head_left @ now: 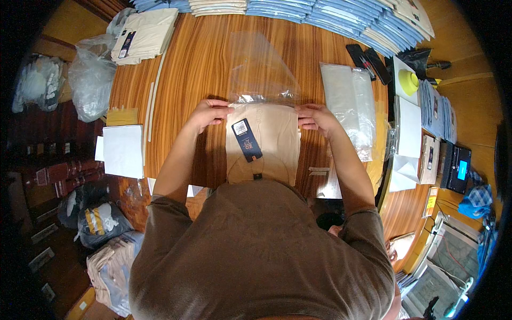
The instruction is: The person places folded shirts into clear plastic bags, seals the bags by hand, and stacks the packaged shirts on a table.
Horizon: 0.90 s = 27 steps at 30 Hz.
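Observation:
A folded beige shirt lies on the wooden table right before me, its collar end nearest my body. A dark blue hang tag rests on its front. My left hand pinches the shirt's far left corner, while my right hand has its fingers closed at the far right corner. Just beyond the shirt, a clear plastic bag lies flat, its near edge meeting the shirt's far edge between my hands. Whether my fingertips also grip the bag's edge is hard to make out.
Stacks of bagged blue and beige shirts line the table's far edge. Folded beige garments sit far left. To the right lie a pile of clear bags, a dark case with pens and a yellow round object. White paper is at left.

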Tool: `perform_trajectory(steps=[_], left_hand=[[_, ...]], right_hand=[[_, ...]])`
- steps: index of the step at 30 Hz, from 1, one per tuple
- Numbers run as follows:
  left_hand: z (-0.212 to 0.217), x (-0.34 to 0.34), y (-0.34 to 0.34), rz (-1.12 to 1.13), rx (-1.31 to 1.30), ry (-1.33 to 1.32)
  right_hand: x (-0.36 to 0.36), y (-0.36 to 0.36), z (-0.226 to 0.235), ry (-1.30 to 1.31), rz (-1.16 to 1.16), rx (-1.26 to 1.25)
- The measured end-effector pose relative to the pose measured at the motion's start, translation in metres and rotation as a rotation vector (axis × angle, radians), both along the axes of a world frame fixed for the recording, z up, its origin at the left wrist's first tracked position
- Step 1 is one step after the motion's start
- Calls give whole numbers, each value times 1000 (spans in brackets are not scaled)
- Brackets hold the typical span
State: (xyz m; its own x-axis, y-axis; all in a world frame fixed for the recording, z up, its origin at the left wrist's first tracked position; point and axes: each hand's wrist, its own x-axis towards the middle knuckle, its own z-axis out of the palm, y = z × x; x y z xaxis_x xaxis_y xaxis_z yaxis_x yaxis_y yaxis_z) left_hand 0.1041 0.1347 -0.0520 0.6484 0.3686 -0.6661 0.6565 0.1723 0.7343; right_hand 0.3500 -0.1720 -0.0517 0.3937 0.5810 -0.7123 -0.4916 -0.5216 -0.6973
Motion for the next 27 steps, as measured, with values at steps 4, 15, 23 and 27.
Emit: perform_trajectory(steps=[4, 15, 23, 27], left_hand=[[-1, 3, -2, -11, -25, -44], [70, 50, -72, -89, 529, -734], [92, 24, -77, 107, 1007, -1021], [57, 31, -54, 320, -447, -558]], right_hand=[[6, -4, -10, -48, -46, 25], [-41, 67, 108, -665, -61, 368], [-27, 77, 88, -50, -273, 489], [-29, 74, 68, 50, -325, 547]])
